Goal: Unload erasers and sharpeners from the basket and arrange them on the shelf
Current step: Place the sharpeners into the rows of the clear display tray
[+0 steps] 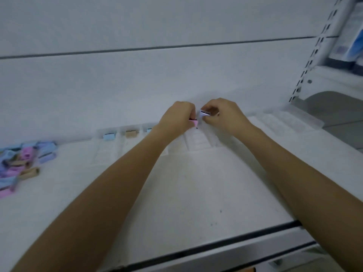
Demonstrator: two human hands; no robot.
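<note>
My left hand (179,118) pinches a small pink piece (194,121) near the back of the white shelf (196,193). Just to its right, my right hand (222,116) holds a small pale-blue piece with a shiny face (205,113). Both hands hover over a clear slotted tray (198,141). To the left, another clear tray (107,150) has a light-blue piece (109,136), a tan piece (132,133) and a partly hidden blue piece (149,130) at its far end. A loose pile of pink, blue, lilac and tan pieces (21,161) lies at the shelf's left. No basket is in view.
A third clear tray (282,122) sits at the back right. A slotted white upright (314,54) rises at right, with packaged goods (351,36) on a neighbouring shelf. The shelf's dark front rail (216,244) runs along the bottom.
</note>
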